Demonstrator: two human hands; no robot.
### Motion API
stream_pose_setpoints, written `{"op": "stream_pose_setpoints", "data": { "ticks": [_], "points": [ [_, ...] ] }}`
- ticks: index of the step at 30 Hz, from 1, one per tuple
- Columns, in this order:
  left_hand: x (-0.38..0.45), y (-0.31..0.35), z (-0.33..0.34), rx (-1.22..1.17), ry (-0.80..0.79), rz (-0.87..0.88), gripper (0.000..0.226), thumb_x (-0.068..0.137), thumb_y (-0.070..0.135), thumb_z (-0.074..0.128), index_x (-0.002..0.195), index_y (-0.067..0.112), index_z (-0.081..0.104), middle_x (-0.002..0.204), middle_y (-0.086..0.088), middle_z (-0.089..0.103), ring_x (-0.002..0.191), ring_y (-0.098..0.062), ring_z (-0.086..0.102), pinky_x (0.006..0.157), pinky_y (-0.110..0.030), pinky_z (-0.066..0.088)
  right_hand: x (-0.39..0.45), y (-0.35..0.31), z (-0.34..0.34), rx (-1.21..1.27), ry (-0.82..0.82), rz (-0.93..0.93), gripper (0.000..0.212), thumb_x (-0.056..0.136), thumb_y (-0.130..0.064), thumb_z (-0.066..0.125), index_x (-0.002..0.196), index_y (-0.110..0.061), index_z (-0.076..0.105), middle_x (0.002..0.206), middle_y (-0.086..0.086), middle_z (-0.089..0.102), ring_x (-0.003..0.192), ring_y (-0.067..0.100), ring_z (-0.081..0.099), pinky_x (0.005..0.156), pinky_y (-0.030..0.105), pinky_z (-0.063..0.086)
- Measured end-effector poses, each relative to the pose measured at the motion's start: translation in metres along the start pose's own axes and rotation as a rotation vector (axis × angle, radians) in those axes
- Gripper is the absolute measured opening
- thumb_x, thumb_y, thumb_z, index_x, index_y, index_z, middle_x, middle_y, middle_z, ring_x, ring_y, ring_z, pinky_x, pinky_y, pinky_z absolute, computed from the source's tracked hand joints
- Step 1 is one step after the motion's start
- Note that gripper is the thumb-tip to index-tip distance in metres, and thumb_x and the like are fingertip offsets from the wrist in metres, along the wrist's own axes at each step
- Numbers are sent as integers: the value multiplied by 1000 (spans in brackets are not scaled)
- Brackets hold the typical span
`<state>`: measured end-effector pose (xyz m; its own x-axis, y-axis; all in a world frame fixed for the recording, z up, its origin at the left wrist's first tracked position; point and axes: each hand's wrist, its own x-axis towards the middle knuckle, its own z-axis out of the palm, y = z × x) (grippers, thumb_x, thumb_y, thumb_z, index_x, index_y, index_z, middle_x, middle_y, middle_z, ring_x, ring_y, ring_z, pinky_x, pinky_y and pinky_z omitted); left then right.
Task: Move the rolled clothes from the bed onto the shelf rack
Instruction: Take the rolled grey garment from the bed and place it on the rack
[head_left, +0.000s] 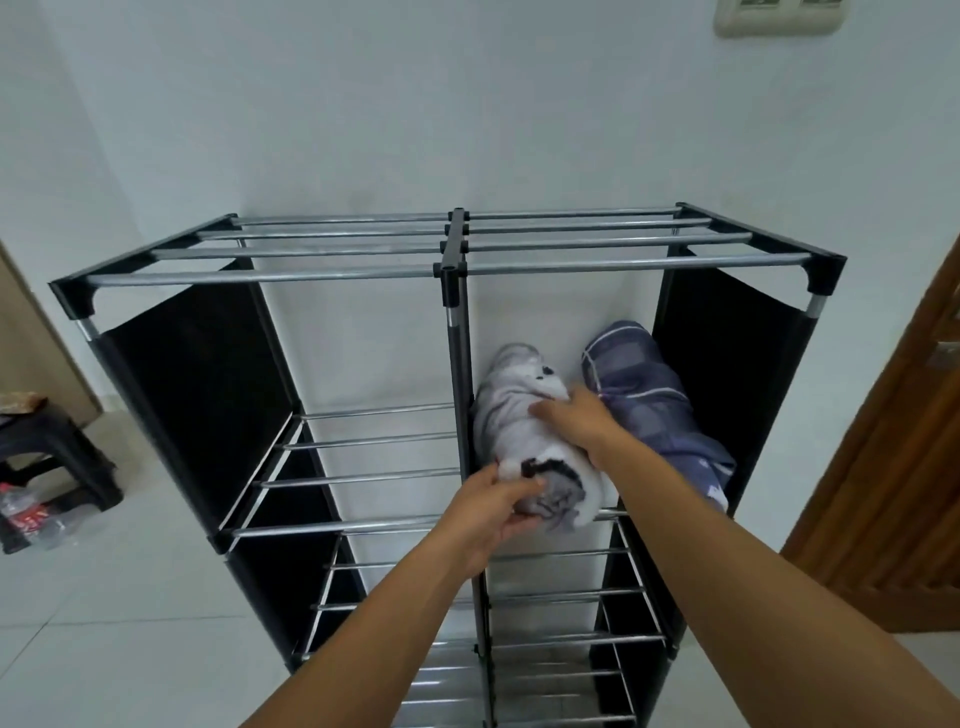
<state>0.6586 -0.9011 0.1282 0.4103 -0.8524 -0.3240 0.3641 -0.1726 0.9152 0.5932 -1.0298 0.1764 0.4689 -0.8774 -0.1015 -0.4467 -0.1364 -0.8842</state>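
forearms: bare, reaching from the bottom edge up toward the shelf rack (452, 270)
left hand (496, 506): at the near end of the grey-and-white roll (524, 431), fingers curled and pinching the cloth at its front fold, just over the front rail of the rack's second tier
right hand (576, 421): palm down on top of the same roll, fingers bent over its right flank, pressing rather than spread
grey-and-white roll: lying front to back on the second tier of the rack, right-hand bay, tight against the centre post
blue checked roll (654, 405): same tier and bay, just beside the grey-and-white roll on its right, close to the rack's black fabric side panel, near end drooping over the front rail
shelf rack: black corner joints, silver tubes, two bays wide, standing against the white wall (363, 104); top tier bare, left bay bare
lower tiers: silver rails visible below the hands, contents cannot be told
black stool (47, 457): well to the left of the rack, on the pale tiled floor
wooden door (893, 467): to the right of the rack
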Motion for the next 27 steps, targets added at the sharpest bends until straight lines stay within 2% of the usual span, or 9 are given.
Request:
{"op": "stream_pose_setpoints", "data": {
  "ticks": [4, 7, 11, 14, 16, 18, 22, 25, 27],
  "points": [
    [9, 3, 2, 32, -3, 8, 18, 86, 6, 66, 103, 7, 61, 104, -14, 70, 90, -26, 69, 76, -32, 60, 7, -3, -1, -85, 8, -9, 52, 81, -31, 66, 126, -7, 56, 127, 16, 61, 115, 33, 59, 95, 37, 48],
    [13, 7, 4, 31, 32, 82, 24, 86, 4, 64, 110, 4, 63, 110, -17, 70, 99, -32, 69, 82, -38, 60, 12, -9, -2, -107, 15, -26, 50, 82, -31, 63, 125, -10, 51, 119, 12, 60, 108, 31, 59, 93, 40, 49],
    [24, 16, 7, 41, 15, 103, 26, 87, 3, 61, 113, 1, 63, 111, -20, 70, 100, -33, 69, 80, -41, 61, 20, -15, -3, -140, 50, -90, 35, 86, -22, 61, 119, -12, 56, 109, 8, 55, 102, 25, 56, 90, 34, 46],
    [25, 10, 13, 126, -27, 40, 25, 89, -1, 56, 113, 5, 60, 111, -17, 69, 97, -31, 68, 73, -34, 62, 19, -4, 0, -243, 46, -86, 37, 86, -22, 57, 122, -12, 57, 123, 14, 60, 111, 29, 57, 96, 36, 46],
    [28, -1, 14, 211, -20, 50, 26, 89, -2, 52, 103, 16, 61, 107, -11, 69, 97, -27, 68, 77, -37, 61, 14, 7, 0, -310, 44, -89, 45, 85, -24, 57, 128, -11, 53, 133, 19, 57, 121, 33, 54, 102, 39, 44],
    [25, -5, 15, 273, 1, 77, 34, 89, -1, 49, 95, 30, 59, 104, -4, 69, 97, -22, 67, 77, -37, 60, 10, 13, -1, -301, 47, -100, 46, 86, -23, 57, 130, -9, 52, 133, 20, 57, 122, 33, 54, 103, 39, 44],
    [18, -4, 16, 294, -9, 72, 36, 88, 0, 46, 112, 25, 55, 113, -7, 65, 92, -19, 66, 58, -26, 60, 1, 15, -5, -299, 59, -109, 46, 89, -22, 57, 132, -7, 51, 133, 20, 57, 123, 32, 54, 102, 36, 43],
    [14, -8, 17, 389, -19, 63, 45, 80, 16, 51, 122, 33, 51, 114, -4, 68, 99, -25, 68, 77, -44, 61, -7, 22, -8, -314, 47, -110, 54, 90, -26, 56, 139, -6, 44, 139, 19, 52, 128, 32, 49, 105, 35, 39],
    [9, -9, 17, 454, -18, 79, 53, 77, 24, 53, 127, 39, 46, 115, -2, 68, 101, -24, 68, 86, -46, 58, -15, 27, -8, -314, 35, -112, 60, 91, -29, 56, 144, -7, 37, 147, 18, 43, 135, 31, 41, 111, 34, 33]
  ]
}}
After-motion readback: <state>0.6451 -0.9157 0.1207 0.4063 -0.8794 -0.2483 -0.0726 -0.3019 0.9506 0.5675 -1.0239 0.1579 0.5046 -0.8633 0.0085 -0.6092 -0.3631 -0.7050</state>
